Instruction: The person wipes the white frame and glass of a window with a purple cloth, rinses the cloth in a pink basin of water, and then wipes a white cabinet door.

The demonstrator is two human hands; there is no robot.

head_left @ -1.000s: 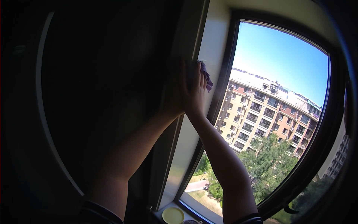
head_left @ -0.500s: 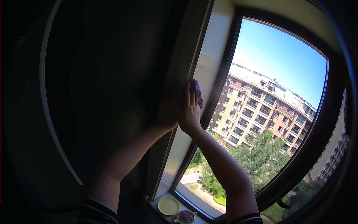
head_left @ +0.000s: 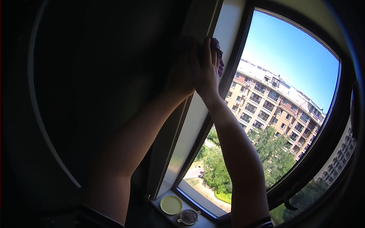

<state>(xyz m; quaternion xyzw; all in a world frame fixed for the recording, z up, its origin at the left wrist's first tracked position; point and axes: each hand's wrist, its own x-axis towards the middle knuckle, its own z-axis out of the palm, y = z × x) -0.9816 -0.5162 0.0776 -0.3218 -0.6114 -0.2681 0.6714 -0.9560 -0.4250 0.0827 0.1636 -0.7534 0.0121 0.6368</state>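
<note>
Two bare forearms, the left point(head_left: 137, 136) and the right point(head_left: 243, 152), rise from two dark cuffs, one on each arm. Below, between them, the light sill point(head_left: 205, 222) holds one yellow round dish point(head_left: 171, 205) and, just beside it, one small two-handled bowl point(head_left: 189, 224) of something dark. Farther up, one purple cloth point(head_left: 220, 68) lies against the pale side panel point(head_left: 197, 114), left of the window. Compared with half a second ago, it sits noticeably higher along that panel, even allowing for the tilt of the view. The upper stretch is now beneath it and more of the lower stretch is bare, which I read as an upward stroke. The right hand point(head_left: 207, 76) has its fingers stretched long over the cloth, holding it to the surface; the thumb's part is hidden. The left hand point(head_left: 182, 74) is close against the right at the wrists, too deep in shadow to tell whether its fingers grasp anything. Beyond them stands the one dark window frame point(head_left: 243, 32). Outside are trees point(head_left: 273, 152), uncountable where the right forearm crosses them, and two buildings: a tan-and-red block point(head_left: 262, 89) and a greyer one point(head_left: 336, 163) at the right edge.
</note>
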